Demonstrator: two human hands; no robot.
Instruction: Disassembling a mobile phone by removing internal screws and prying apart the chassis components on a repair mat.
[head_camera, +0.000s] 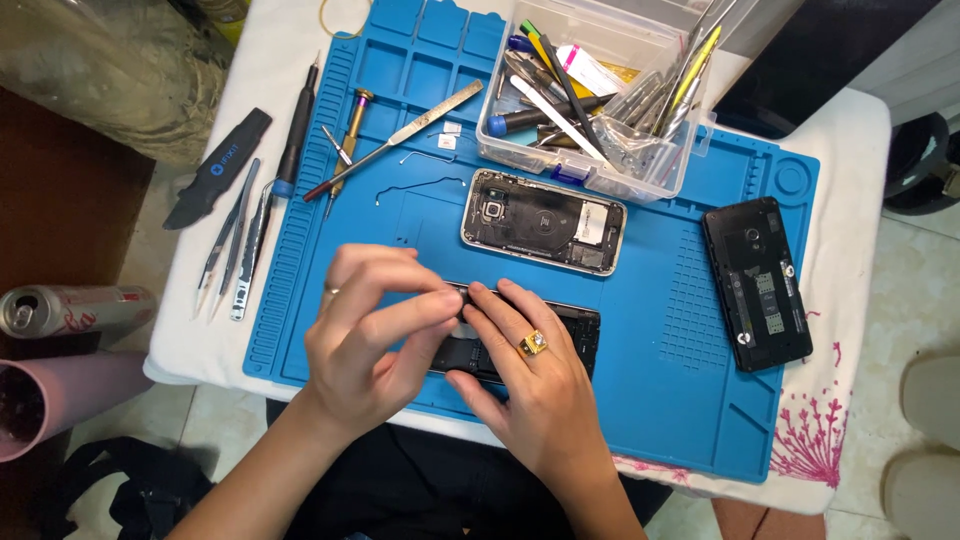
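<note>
**K:** Both hands low on the blue mat (690, 400). Left hand (375, 340) curls, thumb and forefinger pressed together at the top edge of the opened black phone (570, 335); can't tell what they pinch. Right hand (530, 385) grips that phone, fingers bent over it.

**R:** Obstructions?

**K:** Hands hide most of it. Silver phone (543, 221) lies open just beyond, black back cover (757, 283) well right, tweezers (228, 240) and screwdrivers (300, 130) left.

**R:** Containers?

**K:** Clear plastic box (650, 180) at the mat's far edge, crammed with tools: drivers, picks, tweezers.
</note>
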